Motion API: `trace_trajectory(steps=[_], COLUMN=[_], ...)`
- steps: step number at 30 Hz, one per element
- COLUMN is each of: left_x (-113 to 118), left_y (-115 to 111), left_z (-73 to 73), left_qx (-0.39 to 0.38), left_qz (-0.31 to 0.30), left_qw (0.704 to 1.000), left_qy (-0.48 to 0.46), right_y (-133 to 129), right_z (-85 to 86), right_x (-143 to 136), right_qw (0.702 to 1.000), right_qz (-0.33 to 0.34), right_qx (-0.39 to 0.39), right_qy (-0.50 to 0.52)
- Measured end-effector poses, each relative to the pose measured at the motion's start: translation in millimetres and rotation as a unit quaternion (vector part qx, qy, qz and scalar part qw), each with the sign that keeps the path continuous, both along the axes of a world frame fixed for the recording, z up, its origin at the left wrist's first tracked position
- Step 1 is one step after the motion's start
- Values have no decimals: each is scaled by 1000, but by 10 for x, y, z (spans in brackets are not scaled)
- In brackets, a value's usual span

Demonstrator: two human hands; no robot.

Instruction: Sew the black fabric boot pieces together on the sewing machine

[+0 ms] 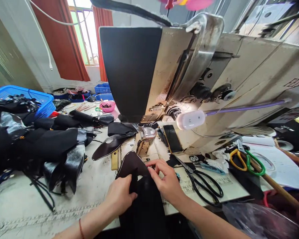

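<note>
A black fabric piece (148,212), with a dark brown rounded part (131,162) edged in a pale line, hangs over the front of the table below the sewing machine (179,66). My left hand (119,192) is closed on its left side, thumb and fingers gripping a black fold. At the right edge my right hand (165,179) pinches the piece between thumb and forefinger; the exact contact is partly hidden. Just beyond both hands stands the machine's metal post (146,141). Another dark piece with a pale edge (109,146) lies left of the post.
Black sewn pieces (45,142) pile up at left, before a blue basket (43,99). Black scissors (201,182), a phone (172,138) and scissors with yellow and green handles (248,162) lie at right. A lit lamp (190,120) hangs by the machine head.
</note>
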State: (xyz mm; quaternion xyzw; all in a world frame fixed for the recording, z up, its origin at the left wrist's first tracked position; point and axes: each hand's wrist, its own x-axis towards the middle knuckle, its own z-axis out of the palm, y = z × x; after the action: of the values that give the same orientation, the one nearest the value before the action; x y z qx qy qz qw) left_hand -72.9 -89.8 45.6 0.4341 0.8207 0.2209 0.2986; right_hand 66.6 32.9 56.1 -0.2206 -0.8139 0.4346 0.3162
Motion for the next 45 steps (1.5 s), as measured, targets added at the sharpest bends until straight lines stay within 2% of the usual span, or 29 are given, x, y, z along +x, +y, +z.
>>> trace_trajectory(steps=[3, 5, 8, 12, 18, 23, 27, 32, 36, 45], left_x=[-48, -71, -79, -66, -49, -24, -7, 0, 11, 49], left_y=[-17, -34, -52, -54, -53, -59, -58, -52, -62, -89], left_z=[25, 56, 91, 120, 180, 201, 165, 106, 109, 64], left_qx=[15, 31, 51, 62, 55, 48, 54, 69, 78, 95], left_qz=[-26, -41, -52, -54, -44, -18, 0, 16, 20, 12], left_qw=[999, 998, 995, 994, 994, 996, 996, 996, 996, 995], left_qy=[-23, -45, -65, -73, -78, -68, -64, -51, -44, -31], right_y=[-35, -62, -65, 5, 116, 25, -92, -173, -162, -93], right_z=[66, 65, 24, 9, 106, 135, 99, 57, 41, 78], right_x=[-12, -34, -63, -92, -163, -187, -199, -197, -157, -124], right_qw=[995, 981, 956, 941, 932, 956, 959, 963, 970, 956], right_qz=[16, 59, 106, 105, 165, 154, 119, 105, 53, 47], right_qx=[-67, -147, -242, -288, -222, -71, 51, 86, 128, 24], right_qy=[-66, -113, -129, -143, -236, -239, -252, -231, -202, -288])
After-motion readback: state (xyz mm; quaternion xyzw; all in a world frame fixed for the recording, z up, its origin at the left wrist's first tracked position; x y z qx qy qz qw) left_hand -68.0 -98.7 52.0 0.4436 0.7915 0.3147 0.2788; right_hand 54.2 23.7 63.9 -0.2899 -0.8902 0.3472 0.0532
